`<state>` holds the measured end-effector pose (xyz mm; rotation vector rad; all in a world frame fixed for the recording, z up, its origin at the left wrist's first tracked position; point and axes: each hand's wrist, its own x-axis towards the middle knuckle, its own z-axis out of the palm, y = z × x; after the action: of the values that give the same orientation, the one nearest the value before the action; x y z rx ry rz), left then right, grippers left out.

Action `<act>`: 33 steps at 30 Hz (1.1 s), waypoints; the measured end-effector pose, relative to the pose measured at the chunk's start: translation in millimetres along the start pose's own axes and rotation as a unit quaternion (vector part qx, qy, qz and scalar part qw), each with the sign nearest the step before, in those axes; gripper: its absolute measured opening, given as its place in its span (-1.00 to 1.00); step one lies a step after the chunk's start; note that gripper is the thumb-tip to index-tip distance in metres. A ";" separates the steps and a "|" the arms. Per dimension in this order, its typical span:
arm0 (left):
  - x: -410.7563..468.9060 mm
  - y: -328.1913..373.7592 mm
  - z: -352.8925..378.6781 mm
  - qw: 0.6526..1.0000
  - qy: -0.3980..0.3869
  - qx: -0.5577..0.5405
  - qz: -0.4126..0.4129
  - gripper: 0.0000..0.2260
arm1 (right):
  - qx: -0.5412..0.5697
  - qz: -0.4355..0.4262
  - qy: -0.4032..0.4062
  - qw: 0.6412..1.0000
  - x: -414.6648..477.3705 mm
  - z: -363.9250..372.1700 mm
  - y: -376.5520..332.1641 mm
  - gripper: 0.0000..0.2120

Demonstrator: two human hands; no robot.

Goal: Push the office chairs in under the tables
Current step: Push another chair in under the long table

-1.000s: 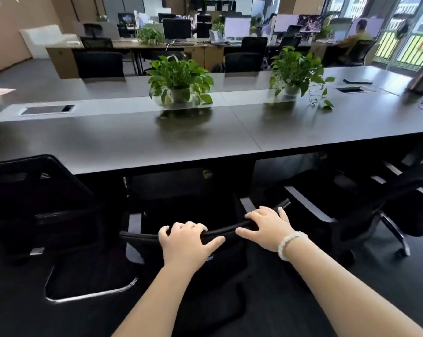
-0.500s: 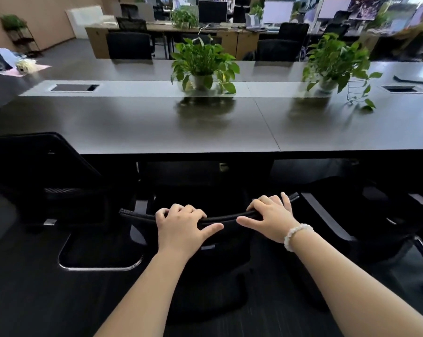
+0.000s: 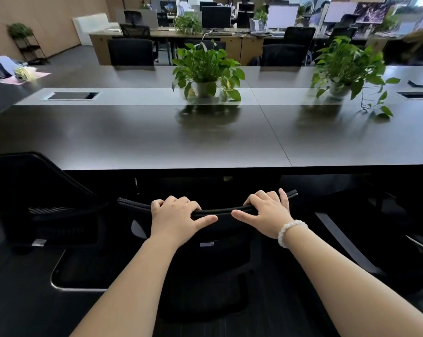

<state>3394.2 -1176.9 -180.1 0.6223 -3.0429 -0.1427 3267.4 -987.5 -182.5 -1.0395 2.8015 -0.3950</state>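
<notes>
1. Open-plan office; long dark laminate table (image 3: 137, 142) spans mid-frame.
2. Left hand (image 3: 174, 217) and right hand (image 3: 266, 212) curl over the black mesh office chair (image 3: 220, 211)'s top rail, lower centre, just before the table edge.
3. Skewed pushing could clip the neighbouring black chair (image 3: 35, 190), lower left.

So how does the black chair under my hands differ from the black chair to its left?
The black office chair in the middle is gripped at its top edge by the left hand and the right hand; the black chair on the left is touched by nobody. A shiny metal floor frame shows under the left one; the middle one's base is too dark to tell. Both are black and stand at the near edge of the dark table.
</notes>
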 end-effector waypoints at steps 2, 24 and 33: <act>19.3 -5.4 -1.1 1.000 -0.010 -0.003 0.002 -0.42 | -0.004 0.007 0.000 1.000 17.7 1.9 0.9 -0.50; 189.5 -53.7 -9.6 0.999 -0.018 -0.014 0.047 -0.44 | -0.019 0.066 -0.001 0.998 178.1 -10.7 -1.2 -0.55; 189.4 -53.5 -4.0 0.998 -0.016 -0.013 0.053 -0.41 | -0.009 0.068 0.010 0.998 175.5 -10.4 -3.5 -0.35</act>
<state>3241.1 -1300.7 -178.8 0.4614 -3.0905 -0.1896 3134.9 -1103.0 -176.5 -0.8456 2.8772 -0.3655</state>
